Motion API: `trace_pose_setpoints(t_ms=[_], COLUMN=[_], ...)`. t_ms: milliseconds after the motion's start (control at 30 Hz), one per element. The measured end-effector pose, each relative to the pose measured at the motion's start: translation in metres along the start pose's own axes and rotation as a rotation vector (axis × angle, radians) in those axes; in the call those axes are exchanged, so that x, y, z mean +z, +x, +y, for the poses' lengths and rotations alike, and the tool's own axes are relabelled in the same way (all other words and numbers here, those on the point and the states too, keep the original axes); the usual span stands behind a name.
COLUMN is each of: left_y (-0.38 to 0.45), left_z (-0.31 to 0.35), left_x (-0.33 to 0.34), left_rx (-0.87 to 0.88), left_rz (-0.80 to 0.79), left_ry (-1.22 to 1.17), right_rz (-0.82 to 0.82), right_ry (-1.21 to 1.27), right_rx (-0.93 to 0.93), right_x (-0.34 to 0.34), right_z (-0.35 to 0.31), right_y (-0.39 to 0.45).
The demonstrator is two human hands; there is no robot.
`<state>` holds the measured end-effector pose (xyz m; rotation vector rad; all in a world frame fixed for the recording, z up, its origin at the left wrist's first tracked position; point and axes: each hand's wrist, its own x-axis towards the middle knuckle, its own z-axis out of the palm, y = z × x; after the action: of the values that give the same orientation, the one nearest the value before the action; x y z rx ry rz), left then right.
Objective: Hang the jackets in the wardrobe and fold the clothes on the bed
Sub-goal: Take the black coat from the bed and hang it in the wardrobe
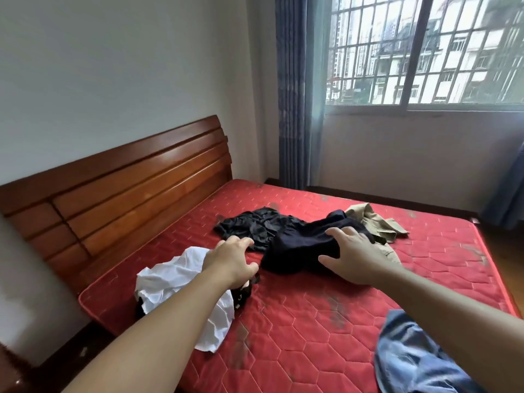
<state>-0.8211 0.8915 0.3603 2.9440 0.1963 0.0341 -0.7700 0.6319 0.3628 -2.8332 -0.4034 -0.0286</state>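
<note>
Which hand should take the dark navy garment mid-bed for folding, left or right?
Right, probably. The right hand is spread with fingers over the dark navy garment. The left hand hovers curled at that garment's left edge, beside the white garment, holding nothing I can make out.

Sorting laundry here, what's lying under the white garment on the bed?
A black strappy item pokes out from beneath the white garment, by the left hand. The rest is covered.

A slatted wooden headboard [122, 177] stands against the white wall [127, 66]. Blue curtains [297, 95] hang in the corner beside a barred window [425, 49] facing apartment blocks.
</note>
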Motion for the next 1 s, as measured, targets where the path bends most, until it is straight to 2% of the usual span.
trace_pose_setpoints(t_ms=[200,600,800,1000], left_y=[0.123,0.296,0.391,0.477], left_z=[-0.003,-0.026,-0.046,-0.084], left_x=[0.020,0.106,0.170,0.266], left_rx=[-0.003,0.038,0.095,0.067], left_rz=[-0.072,-0.199,-0.277,-0.371], left_ry=[0.068,0.014,-0.034,-0.052], right_rz=[-0.060,-0.179,-0.207,-0.257], right_ry=[0.109,0.049,-0.028,-0.055], right_rx=[0.074,0.218,0.313,0.356], right_x=[0.041,0.112,0.171,0.270], right_z=[0.034,0.073,0.077,0.087], right_y=[0.115,0.262,0.320,0.400])
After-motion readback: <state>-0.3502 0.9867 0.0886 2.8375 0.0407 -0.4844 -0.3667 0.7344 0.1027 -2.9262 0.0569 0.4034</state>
